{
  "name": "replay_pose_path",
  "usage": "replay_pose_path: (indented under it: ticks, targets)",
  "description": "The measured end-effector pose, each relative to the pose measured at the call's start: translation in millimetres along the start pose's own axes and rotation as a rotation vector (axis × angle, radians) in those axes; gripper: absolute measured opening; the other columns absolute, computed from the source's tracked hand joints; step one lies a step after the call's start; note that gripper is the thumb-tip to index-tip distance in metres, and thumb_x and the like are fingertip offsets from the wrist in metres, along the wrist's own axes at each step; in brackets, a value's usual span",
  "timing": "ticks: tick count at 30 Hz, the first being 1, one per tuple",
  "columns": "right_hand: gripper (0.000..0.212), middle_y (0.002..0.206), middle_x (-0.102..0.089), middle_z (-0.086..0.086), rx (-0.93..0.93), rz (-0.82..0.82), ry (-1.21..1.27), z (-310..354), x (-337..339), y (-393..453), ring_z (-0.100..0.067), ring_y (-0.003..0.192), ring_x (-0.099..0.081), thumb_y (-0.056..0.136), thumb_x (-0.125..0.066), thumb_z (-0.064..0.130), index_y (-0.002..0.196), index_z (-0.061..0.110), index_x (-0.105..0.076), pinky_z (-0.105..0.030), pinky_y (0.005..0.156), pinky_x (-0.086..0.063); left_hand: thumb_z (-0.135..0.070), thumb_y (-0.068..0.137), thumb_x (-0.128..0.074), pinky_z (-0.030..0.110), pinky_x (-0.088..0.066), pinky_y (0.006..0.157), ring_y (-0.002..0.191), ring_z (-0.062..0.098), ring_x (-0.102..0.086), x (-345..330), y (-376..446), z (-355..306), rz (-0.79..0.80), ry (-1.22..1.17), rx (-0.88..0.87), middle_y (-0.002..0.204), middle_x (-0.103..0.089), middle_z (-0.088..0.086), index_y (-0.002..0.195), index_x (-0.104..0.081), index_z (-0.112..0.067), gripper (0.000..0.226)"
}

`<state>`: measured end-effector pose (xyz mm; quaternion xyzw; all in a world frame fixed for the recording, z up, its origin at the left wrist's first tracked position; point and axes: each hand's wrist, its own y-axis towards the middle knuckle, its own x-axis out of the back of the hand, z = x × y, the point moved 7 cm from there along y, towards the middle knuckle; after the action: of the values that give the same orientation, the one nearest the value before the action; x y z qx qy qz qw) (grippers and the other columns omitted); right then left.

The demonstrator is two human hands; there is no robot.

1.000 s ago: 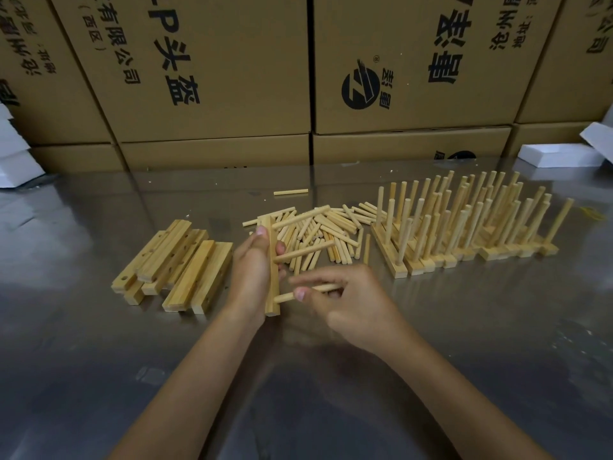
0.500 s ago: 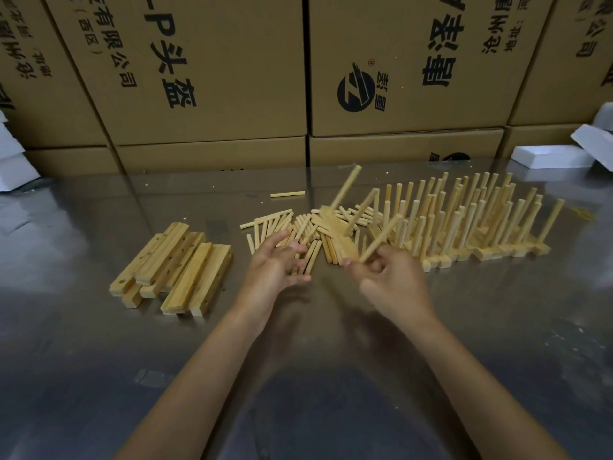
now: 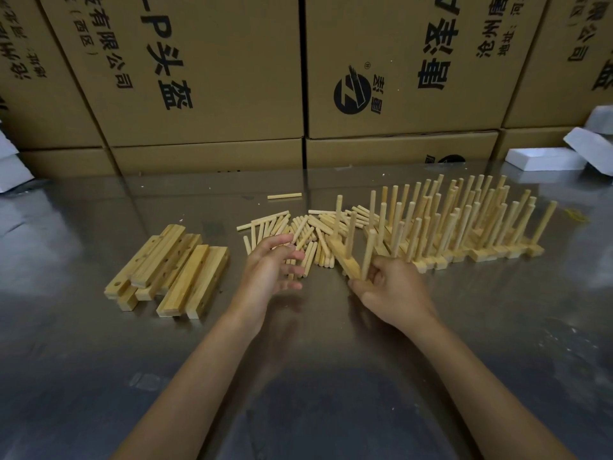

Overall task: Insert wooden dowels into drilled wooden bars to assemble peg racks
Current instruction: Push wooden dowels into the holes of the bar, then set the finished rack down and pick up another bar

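While my right hand (image 3: pixel 394 290) grips the near end of a peg rack (image 3: pixel 345 260), the bar tilts up off the counter (image 3: pixel 331 376) with 3 dowels standing in it. Right grip: fingers curled round the bar's near end and the base of the nearest dowel (image 3: pixel 368 254). The rack sits just left of the row of finished racks (image 3: pixel 471 227), its far end over the right edge of the loose dowel pile (image 3: pixel 298 234).

Left hand (image 3: pixel 275 270): grip wide, fingers spread and relaxed, holding nothing. It hovers over the near left part of the dowel pile; I cannot tell whether the fingertips touch any dowel.

Stack of drilled bars (image 3: pixel 169 270) lies to the left of my left hand, apart from it, bars side by side and partly overlapping, holes showing on several faces.

1 single dowel (image 3: pixel 284 196) lies alone beyond the pile, toward the back of the counter.

Finished racks stand in a tight row to the right, dowels pointing up and leaning slightly.

Cardboard boxes (image 3: pixel 205 78) with printed black lettering form a wall along the far edge. White foam pieces (image 3: pixel 544 159) rest at the far right, another white piece (image 3: pixel 10 167) at the far left.
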<state>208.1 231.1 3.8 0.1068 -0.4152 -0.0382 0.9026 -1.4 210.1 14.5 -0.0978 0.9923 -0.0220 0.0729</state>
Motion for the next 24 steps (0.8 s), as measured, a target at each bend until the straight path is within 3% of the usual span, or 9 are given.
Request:
replay_pose_path:
  ticks: [2,4,7,12,14,16,18,21,24]
  targets:
    - [0.031,0.053,-0.05,0.011,0.004,-0.086,0.042,0.7,4.5,0.4,-0.004,0.048,-0.048,0.08,-0.074,0.031,0.062,0.023,-0.05,-0.014,0.04,-0.033,-0.008,0.1,-0.051,0.033,-0.056,0.064,0.085,0.026,-0.065,2.8,1.1,-1.0,-0.013,0.01,-0.012,0.112,-0.07,0.02,0.119,-0.063,-0.012,0.023]
    - [0.029,0.056,-0.053,0.009,-0.012,-0.133,0.013,-3.4,10.4,1.5,-0.004,0.052,-0.049,0.081,-0.072,0.03,0.063,0.023,-0.05,-0.015,0.042,-0.027,-0.009,0.101,-0.05,0.031,-0.057,0.063,0.083,0.024,-0.065,8.4,3.2,-2.0,-0.047,0.03,-0.025,0.109,-0.071,0.017,0.118,-0.064,-0.013,0.022]
    - [0.029,0.062,-0.057,0.002,-0.071,-0.095,-0.096,-14.7,11.4,3.4,-0.012,0.058,-0.054,0.082,-0.07,0.035,0.067,0.019,-0.053,-0.025,0.046,-0.032,-0.01,0.102,-0.049,0.03,-0.057,0.062,0.08,0.02,-0.066,18.9,8.1,-1.1,-0.113,0.057,-0.028,0.101,-0.073,0.01,0.115,-0.066,-0.016,0.022]
    - [0.058,0.053,-0.054,0.004,-0.092,-0.078,-0.246,-17.0,12.6,2.3,-0.013,0.054,-0.053,0.077,-0.065,0.07,0.055,0.018,-0.051,-0.027,0.048,-0.031,-0.009,0.098,-0.049,0.026,-0.049,0.066,0.081,0.015,-0.063,28.0,13.1,-4.8,-0.186,0.213,-0.112,0.098,-0.071,0.005,0.113,-0.066,-0.019,0.025]
    - [0.065,0.047,-0.047,0.005,-0.122,-0.039,-0.242,-20.0,13.6,2.7,-0.013,0.047,-0.05,0.073,-0.063,0.076,0.049,0.019,-0.046,-0.027,0.048,-0.032,-0.015,0.097,-0.049,0.028,-0.044,0.073,0.087,0.013,-0.06,31.9,11.6,-16.5,-0.236,0.58,-0.255,0.109,-0.068,0.002,0.117,-0.063,-0.022,0.026]
    - [0.067,0.042,-0.042,0.006,-0.136,0.029,-0.243,-21.6,13.5,2.6,-0.013,0.044,-0.047,0.071,-0.062,0.079,0.046,0.019,-0.044,-0.026,0.048,-0.032,-0.022,0.096,-0.05,0.038,-0.04,0.091,0.11,0.02,-0.054,35.9,8.8,-26.1,-0.327,1.215,-0.371,0.125,-0.06,0.006,0.129,-0.056,-0.019,0.033]
    - [0.067,0.035,-0.039,0.008,-0.136,0.102,-0.248,-21.1,11.1,2.2,-0.012,0.043,-0.047,0.074,-0.063,0.075,0.044,0.018,-0.046,-0.026,0.048,-0.031,-0.029,0.096,-0.051,0.044,-0.033,0.103,0.129,0.029,-0.041,48.5,10.9,-25.8,-0.386,1.564,-0.291,0.137,-0.051,0.012,0.136,-0.048,-0.013,0.043]
    - [0.063,0.036,-0.046,0.008,-0.068,0.175,-0.241,-10.7,-0.4,-1.0,-0.011,0.047,-0.054,0.085,-0.062,0.062,0.048,0.011,-0.059,-0.027,0.052,-0.038,-0.033,0.096,-0.054,0.043,-0.032,0.105,0.134,0.031,-0.035,66.1,14.1,-21.9,-0.384,1.71,-0.09,0.14,-0.049,0.013,0.133,-0.053,-0.012,0.043]
    - [0.053,0.044,-0.046,0.004,0.056,0.153,-0.21,10.1,-15.8,-11.1,-0.015,0.047,-0.054,0.091,-0.059,0.05,0.052,0.014,-0.055,-0.028,0.052,-0.041,-0.029,0.093,-0.058,0.041,-0.032,0.098,0.127,0.028,-0.039,64.6,15.0,-25.4,-0.382,1.756,-0.117,0.129,-0.058,0.006,0.117,-0.064,-0.017,0.028]
